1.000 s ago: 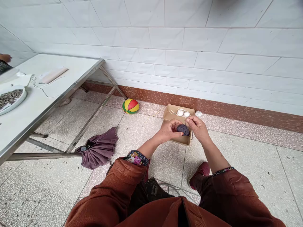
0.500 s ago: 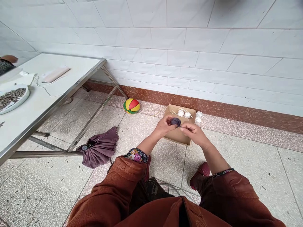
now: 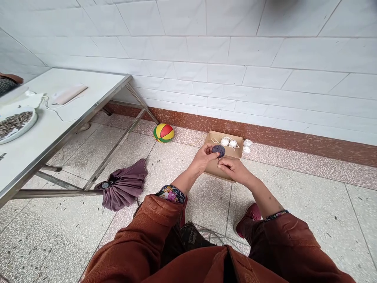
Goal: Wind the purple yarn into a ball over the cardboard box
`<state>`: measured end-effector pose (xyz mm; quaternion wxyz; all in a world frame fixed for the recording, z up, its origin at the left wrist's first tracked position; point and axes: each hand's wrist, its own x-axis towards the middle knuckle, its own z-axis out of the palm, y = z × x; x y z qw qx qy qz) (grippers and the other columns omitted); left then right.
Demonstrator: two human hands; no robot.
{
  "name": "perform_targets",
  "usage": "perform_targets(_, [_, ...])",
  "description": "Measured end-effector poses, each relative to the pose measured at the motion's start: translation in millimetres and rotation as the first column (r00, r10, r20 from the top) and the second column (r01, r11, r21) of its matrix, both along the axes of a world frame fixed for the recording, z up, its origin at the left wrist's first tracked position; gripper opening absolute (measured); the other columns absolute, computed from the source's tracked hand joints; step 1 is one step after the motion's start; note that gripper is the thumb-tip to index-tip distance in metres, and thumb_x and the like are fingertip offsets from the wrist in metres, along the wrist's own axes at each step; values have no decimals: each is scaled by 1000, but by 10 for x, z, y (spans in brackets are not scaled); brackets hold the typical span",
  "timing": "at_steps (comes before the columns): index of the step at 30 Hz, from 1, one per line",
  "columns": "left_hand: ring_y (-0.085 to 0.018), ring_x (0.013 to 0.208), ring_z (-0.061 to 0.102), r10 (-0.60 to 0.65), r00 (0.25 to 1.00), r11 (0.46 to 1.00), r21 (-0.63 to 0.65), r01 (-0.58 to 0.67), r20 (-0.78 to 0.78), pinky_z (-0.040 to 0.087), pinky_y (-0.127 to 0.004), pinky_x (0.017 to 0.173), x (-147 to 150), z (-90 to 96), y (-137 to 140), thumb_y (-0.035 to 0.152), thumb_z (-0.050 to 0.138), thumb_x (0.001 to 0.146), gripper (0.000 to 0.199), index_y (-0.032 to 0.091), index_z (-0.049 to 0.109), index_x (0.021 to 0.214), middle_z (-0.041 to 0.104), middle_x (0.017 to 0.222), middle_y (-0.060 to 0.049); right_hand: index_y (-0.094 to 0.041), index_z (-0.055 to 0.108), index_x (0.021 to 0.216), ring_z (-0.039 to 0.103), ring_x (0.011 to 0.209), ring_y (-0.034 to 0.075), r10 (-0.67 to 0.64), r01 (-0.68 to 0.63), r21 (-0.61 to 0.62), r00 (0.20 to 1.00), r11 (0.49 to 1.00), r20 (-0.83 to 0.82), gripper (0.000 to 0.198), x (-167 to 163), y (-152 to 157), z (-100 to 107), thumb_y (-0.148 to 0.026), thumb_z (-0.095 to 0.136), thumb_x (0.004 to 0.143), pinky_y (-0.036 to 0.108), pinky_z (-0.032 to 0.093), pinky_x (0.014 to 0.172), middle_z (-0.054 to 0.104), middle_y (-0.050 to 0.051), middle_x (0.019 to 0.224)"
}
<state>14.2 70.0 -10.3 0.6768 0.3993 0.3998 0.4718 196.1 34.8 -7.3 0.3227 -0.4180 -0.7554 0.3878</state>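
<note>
A dark purple-grey ball of yarn (image 3: 218, 150) is gripped between the thumb and fingers of my left hand (image 3: 205, 156). Just below and to its right, my right hand (image 3: 234, 169) pinches a dark yarn strand that runs up to the ball. Both hands are held above a shallow cardboard box (image 3: 218, 173) on the floor. Two white yarn balls (image 3: 229, 141) with loose ends lie in the far part of the box. Beside its right wall, two more white balls (image 3: 246, 146) sit on the floor.
A striped ball (image 3: 163, 133) rests by the wall. At left stands a metal-framed table (image 3: 100, 90) bearing a white plate (image 3: 32, 120) of dry brown pieces and a pale packet (image 3: 70, 94). A purple umbrella (image 3: 125, 184) lies near the table's lower bar. Part of another person (image 3: 10, 83) shows at far left.
My right hand has moved left and down, to just beneath the yarn ball. My left hand keeps the ball in nearly the same place, turned slightly.
</note>
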Motion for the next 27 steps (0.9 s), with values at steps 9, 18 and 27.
perform_targets(9, [-14, 86, 60, -329, 939, 943, 19, 332, -100, 44, -32, 86, 41, 73, -161, 21, 86, 64, 44, 17, 64, 102, 66, 95, -2, -22, 66, 82, 57, 74, 18, -344, 349, -15, 917, 937, -202, 23, 187, 123, 55, -41, 60, 94, 32, 46, 71, 65, 2, 79])
perform_targets(18, [-14, 92, 62, 5, 987, 998, -56, 4, 159, 46, -30, 86, 42, 44, -42, 27, 86, 63, 46, 19, 61, 101, 67, 101, -2, -22, 64, 82, 59, 75, 19, -102, 102, -9, 995, 995, 3, 20, -15, 17, -108, -36, 57, 94, 32, 45, 72, 66, 3, 82])
perform_targets(27, [-12, 83, 58, -238, 967, 971, -60, 233, -92, 44, -31, 85, 86, -26, -109, 15, 83, 61, 40, 16, 64, 95, 65, 89, -1, -23, 66, 85, 59, 76, 19, -299, 291, -71, 919, 954, -255, 23, 150, 88, 161, -43, 61, 94, 32, 47, 75, 66, 2, 81])
